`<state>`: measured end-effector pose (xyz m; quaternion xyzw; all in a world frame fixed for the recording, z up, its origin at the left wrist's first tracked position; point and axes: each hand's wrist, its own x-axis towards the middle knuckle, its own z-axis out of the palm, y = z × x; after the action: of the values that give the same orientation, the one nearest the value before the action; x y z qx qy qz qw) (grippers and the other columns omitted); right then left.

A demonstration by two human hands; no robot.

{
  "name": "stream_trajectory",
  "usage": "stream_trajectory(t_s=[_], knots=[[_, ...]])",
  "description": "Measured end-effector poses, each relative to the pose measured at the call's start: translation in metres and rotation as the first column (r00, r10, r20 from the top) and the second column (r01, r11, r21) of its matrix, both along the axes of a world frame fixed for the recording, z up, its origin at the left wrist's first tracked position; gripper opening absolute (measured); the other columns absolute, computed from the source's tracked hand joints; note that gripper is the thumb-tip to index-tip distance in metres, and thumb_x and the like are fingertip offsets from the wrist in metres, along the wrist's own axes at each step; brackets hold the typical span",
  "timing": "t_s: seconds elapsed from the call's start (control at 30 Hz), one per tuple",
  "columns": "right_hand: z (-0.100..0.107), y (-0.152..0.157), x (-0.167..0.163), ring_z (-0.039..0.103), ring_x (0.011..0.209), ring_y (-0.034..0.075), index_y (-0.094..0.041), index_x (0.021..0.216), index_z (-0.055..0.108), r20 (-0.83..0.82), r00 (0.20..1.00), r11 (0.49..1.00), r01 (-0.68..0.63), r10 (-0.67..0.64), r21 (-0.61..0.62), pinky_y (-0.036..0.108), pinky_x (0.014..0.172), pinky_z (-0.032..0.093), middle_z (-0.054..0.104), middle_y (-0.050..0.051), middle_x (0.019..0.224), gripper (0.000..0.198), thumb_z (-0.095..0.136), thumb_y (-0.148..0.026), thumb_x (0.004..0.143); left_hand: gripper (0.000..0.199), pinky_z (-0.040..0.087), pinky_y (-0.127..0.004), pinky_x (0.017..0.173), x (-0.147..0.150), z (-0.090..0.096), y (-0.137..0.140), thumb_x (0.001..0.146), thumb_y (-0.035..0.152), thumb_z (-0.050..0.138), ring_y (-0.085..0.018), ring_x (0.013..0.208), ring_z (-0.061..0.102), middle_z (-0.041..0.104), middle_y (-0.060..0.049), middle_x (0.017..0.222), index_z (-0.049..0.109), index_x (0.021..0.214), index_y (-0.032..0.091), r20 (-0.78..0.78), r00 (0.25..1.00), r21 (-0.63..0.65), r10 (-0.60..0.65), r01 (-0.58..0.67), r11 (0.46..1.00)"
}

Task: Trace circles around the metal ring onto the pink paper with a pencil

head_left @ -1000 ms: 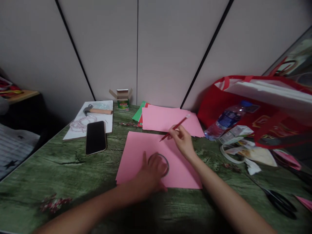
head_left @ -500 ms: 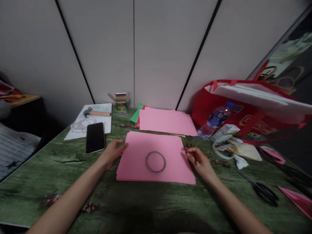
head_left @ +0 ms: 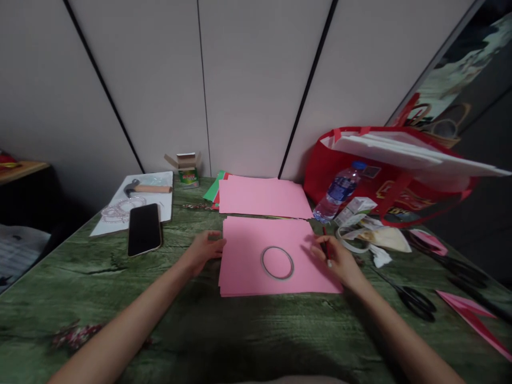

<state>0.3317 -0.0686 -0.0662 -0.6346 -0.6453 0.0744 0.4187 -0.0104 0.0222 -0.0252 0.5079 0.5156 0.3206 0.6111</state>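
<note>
A stack of pink paper point(head_left: 244, 266) lies in front of me on the table. On its top sheet rests a thin grey ring point(head_left: 277, 262), right of the middle. My left hand point(head_left: 205, 250) pinches the stack's left edge with thumb and fingers; the fingertips are partly hidden. Over the right edge is my right hand point(head_left: 336, 261), its fingers curled around a slim red pencil point(head_left: 326, 249) held upright. That hand's fingertips are close to the paper, and I cannot tell whether they touch it.
Behind lies another pink pile point(head_left: 264, 197) with green and red sheets. Leftward are a phone point(head_left: 144, 229), a hammer point(head_left: 148, 188), a clear beaded coil point(head_left: 120, 209) and a small open box point(head_left: 188, 173). To the right: a bottle point(head_left: 338, 192), red bag point(head_left: 316, 165) and black-handled scissors point(head_left: 416, 303).
The pink stack, with the ring on it, has shifted right across the table and turned slightly. Both hands moved along with it. The camera view has also swung a little right.
</note>
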Motion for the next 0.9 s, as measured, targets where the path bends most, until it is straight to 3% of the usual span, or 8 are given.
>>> stream_trajectory(t_s=[0.07, 0.1, 0.17, 0.27, 0.33, 0.43, 0.67, 0.9], knots=[[0.008, -0.004, -0.015, 0.061, 0.104, 0.028, -0.021, 0.094, 0.050, 0.064, 0.996, 0.997, -0.060, 0.063, -0.039, 0.043, 0.086, 0.048, 0.063, 0.015, 0.112, 0.031, 0.060, -0.047, 0.079, 0.059, 0.048, -0.045, 0.084, -0.006, -0.003, 0.006, 0.057, 0.042, 0.078, -0.028, 0.093, 0.063, 0.065, -0.010, 0.098, 0.053, 0.103, 0.014, -0.147, 0.984, 0.157, -0.096, 0.120, 0.980], [0.012, -0.006, -0.024, 0.057, 0.112, 0.029, -0.022, 0.096, 0.049, 0.084, 0.988, 0.989, -0.125, 0.132, -0.082, 0.044, 0.091, 0.046, 0.059, 0.015, 0.118, 0.033, 0.062, -0.045, 0.078, 0.064, 0.045, -0.048, 0.091, -0.010, -0.004, 0.008, 0.055, 0.041, 0.078, -0.031, 0.104, 0.059, 0.062, -0.012, 0.110, 0.053, 0.108, 0.015, -0.240, 0.960, 0.252, -0.144, 0.205, 0.946], [0.016, -0.008, -0.043, 0.051, 0.119, 0.028, -0.023, 0.100, 0.046, 0.093, 0.961, 0.954, -0.242, 0.261, -0.176, 0.044, 0.096, 0.043, 0.053, 0.014, 0.127, 0.038, 0.066, -0.043, 0.075, 0.079, 0.031, -0.049, 0.105, -0.018, -0.006, 0.012, 0.053, 0.037, 0.081, -0.032, 0.125, 0.042, 0.046, -0.013, 0.135, 0.049, 0.123, 0.018, -0.413, 0.879, 0.393, -0.240, 0.409, 0.824], [0.016, -0.009, -0.063, 0.039, 0.130, 0.029, -0.023, 0.103, 0.043, 0.106, 0.916, 0.903, -0.352, 0.386, -0.247, 0.046, 0.102, 0.037, 0.042, 0.015, 0.136, 0.045, 0.071, -0.040, 0.072, 0.104, 0.016, -0.047, 0.113, -0.026, -0.011, 0.013, 0.056, 0.035, 0.082, -0.030, 0.139, 0.015, 0.018, -0.010, 0.152, 0.026, 0.142, 0.026, -0.588, 0.706, 0.364, -0.394, 0.666, 0.651], [0.013, -0.009, -0.069, 0.035, 0.132, 0.030, -0.023, 0.104, 0.043, 0.130, 0.907, 0.897, -0.357, 0.400, -0.261, 0.048, 0.103, 0.036, 0.043, 0.015, 0.135, 0.047, 0.073, -0.036, 0.070, 0.110, 0.014, -0.048, 0.113, -0.030, -0.016, 0.011, 0.060, 0.037, 0.080, -0.030, 0.140, 0.005, 0.008, -0.009, 0.153, 0.012, 0.146, 0.028, -0.637, 0.617, 0.290, -0.462, 0.747, 0.598], [0.013, -0.007, -0.071, 0.043, 0.126, 0.029, -0.023, 0.106, 0.041, 0.119, 0.916, 0.901, -0.343, 0.384, -0.263, 0.047, 0.100, 0.039, 0.048, 0.014, 0.127, 0.046, 0.072, -0.028, 0.071, 0.110, 0.015, -0.049, 0.112, -0.032, -0.021, 0.007, 0.066, 0.043, 0.077, -0.030, 0.140, 0.002, 0.004, -0.009, 0.154, 0.003, 0.147, 0.029, -0.666, 0.570, 0.260, -0.481, 0.782, 0.567], [0.033, 0.011, -0.109, 0.050, 0.116, 0.029, -0.023, 0.106, 0.042, 0.046, 0.909, 0.887, -0.392, 0.414, -0.244, 0.045, 0.092, 0.043, 0.052, 0.012, 0.122, 0.053, 0.076, -0.029, 0.066, 0.116, 0.017, -0.051, 0.111, -0.033, -0.021, 0.002, 0.065, 0.048, 0.076, -0.031, 0.139, 0.011, 0.006, -0.012, 0.153, -0.005, 0.146, 0.029, -0.688, 0.588, 0.364, -0.425, 0.786, 0.500], [0.012, 0.022, -0.145, 0.055, 0.106, 0.030, -0.021, 0.099, 0.046, 0.061, 0.878, 0.865, -0.453, 0.475, -0.217, 0.044, 0.085, 0.045, 0.055, 0.014, 0.116, 0.054, 0.081, -0.034, 0.060, 0.128, 0.018, -0.054, 0.110, -0.032, -0.028, 0.002, 0.060, 0.049, 0.079, -0.031, 0.139, 0.013, 0.010, -0.014, 0.152, -0.016, 0.143, 0.031, -0.664, 0.631, 0.472, -0.400, 0.769, 0.431]])
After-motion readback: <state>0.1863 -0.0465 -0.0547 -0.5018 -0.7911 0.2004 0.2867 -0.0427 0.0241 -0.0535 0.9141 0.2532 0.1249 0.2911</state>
